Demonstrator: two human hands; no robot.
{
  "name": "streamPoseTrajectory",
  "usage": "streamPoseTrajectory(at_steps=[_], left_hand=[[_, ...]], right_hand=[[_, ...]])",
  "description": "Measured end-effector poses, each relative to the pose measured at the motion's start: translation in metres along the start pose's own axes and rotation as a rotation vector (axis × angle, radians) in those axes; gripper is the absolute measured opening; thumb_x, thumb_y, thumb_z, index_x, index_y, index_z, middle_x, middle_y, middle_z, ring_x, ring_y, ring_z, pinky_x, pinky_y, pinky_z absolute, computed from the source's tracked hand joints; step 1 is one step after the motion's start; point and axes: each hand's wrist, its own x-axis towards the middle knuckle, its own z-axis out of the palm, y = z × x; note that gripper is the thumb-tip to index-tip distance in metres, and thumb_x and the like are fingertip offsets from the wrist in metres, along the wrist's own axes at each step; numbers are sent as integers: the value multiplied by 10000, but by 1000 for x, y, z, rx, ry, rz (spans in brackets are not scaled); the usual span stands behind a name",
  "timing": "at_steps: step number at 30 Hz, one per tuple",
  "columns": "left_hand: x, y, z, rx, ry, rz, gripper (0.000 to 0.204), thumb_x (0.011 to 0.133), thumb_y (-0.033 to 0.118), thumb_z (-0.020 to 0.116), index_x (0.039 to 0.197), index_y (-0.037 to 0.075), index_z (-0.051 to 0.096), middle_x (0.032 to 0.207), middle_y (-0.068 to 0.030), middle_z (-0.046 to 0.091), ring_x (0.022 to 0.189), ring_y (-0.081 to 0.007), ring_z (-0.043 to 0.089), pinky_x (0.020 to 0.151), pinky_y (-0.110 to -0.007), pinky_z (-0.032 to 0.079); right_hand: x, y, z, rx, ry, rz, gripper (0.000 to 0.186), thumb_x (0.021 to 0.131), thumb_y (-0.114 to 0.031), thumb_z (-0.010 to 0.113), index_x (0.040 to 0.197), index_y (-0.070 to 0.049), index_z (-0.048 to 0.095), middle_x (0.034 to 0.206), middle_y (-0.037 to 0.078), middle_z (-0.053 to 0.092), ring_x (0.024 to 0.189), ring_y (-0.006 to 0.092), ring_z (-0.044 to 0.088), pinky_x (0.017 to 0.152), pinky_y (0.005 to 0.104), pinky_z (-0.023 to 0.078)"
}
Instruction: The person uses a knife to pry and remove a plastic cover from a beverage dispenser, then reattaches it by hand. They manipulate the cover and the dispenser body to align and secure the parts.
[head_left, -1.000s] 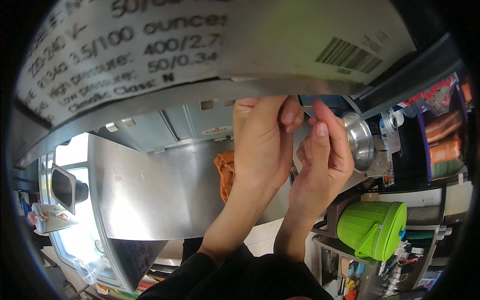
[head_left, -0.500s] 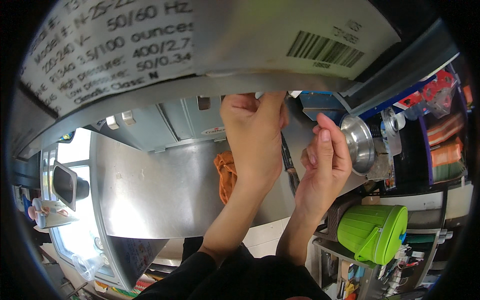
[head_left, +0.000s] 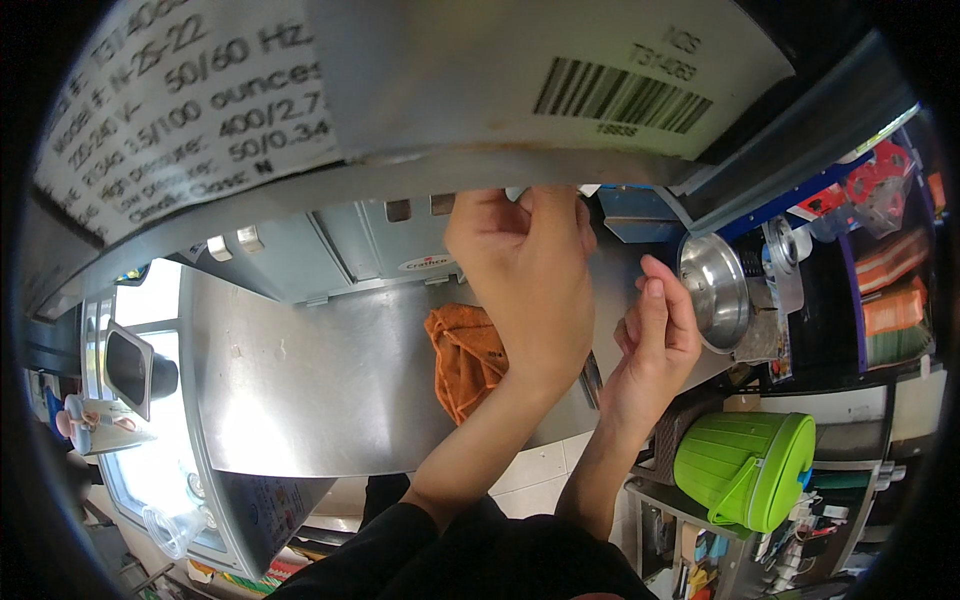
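My left hand (head_left: 515,265) is raised against the underside of a grey metal housing (head_left: 430,140) with a printed label, its fingers curled round something I cannot make out. My right hand (head_left: 655,335) hangs just right of it, fingers loosely curled and closed, with nothing visible in them. Beneath my left wrist an orange cloth (head_left: 455,360) lies on the steel counter (head_left: 300,390). A slim dark object (head_left: 590,380) lies partly hidden between my arms. A steel bowl (head_left: 712,290) stands right of my right hand.
Grey panels (head_left: 340,250) stand behind the counter. A black-and-steel container (head_left: 135,365) sits on a bright unit at left. At right are a shelf of orange packets (head_left: 890,310), a green lidded bucket (head_left: 740,470) on a rack, and cluttered cables (head_left: 790,550) below it.
My left hand first shifted left, then back right, staying up at the housing edge. My right hand has lowered and drawn apart from it. More of the orange cloth shows.
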Motion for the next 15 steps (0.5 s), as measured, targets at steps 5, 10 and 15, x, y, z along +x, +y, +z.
streamPoseTrajectory(at_steps=[5,10,15], left_hand=[[0,1,-2,45,23,-28,138,845,180,601,875,67,529,687,-2,517,543,-57,410,435,-192,261],[-1,-1,2,37,28,28,147,838,182,612,883,64,539,705,-1,526,550,-52,418,440,-182,277],[2,-4,0,-30,-14,4,161,842,208,612,888,63,560,706,-5,530,543,-55,416,431,-191,272]], right_hand=[[-1,11,-19,-43,49,83,197,874,-193,589,986,-37,631,739,-47,484,543,4,346,449,161,239],[-5,27,-35,-136,94,115,192,862,-205,603,970,-50,639,716,-55,493,546,9,343,449,160,238],[-14,65,-58,-798,5,-146,255,836,-215,602,1045,-70,596,956,51,550,787,143,478,608,279,397]])
